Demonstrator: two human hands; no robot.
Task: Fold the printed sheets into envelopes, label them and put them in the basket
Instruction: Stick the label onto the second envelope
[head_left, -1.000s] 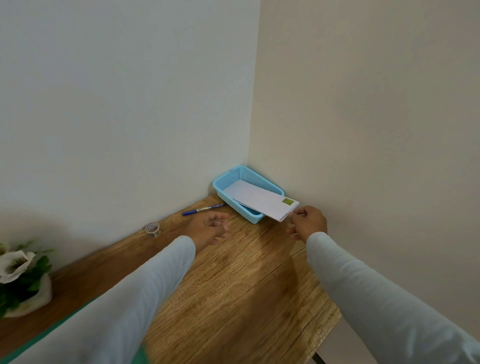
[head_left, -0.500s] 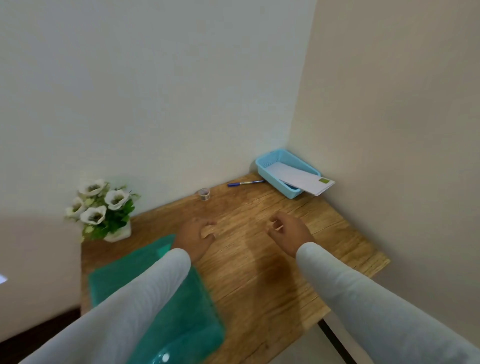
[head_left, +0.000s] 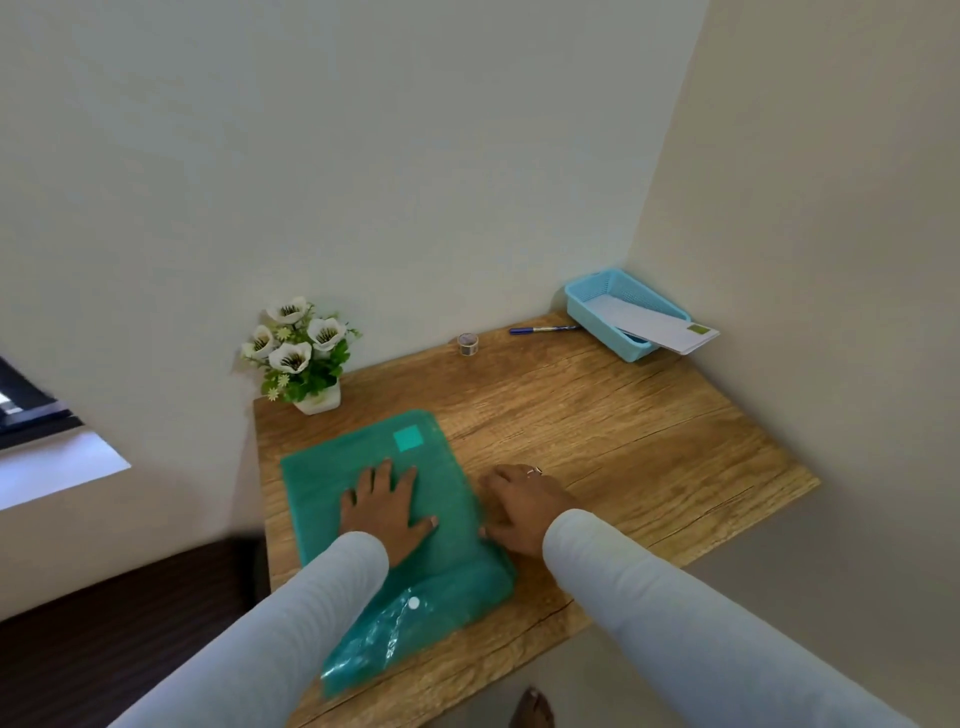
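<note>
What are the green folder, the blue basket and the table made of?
The green folder looks like thin, see-through plastic: its flap is shiny and crinkled. The blue basket looks like hard plastic, with mesh walls full of tiny holes. The table looks like wood, showing brown grain lines; it could be a printed wood-look layer.

A wood-grain bench (head_left: 639, 447) sits in the corner where a pale wall (head_left: 363, 156) meets a beige side wall (head_left: 831, 208); dark floor (head_left: 104, 639) (lower left) lies beside it, evenly lit.
</note>
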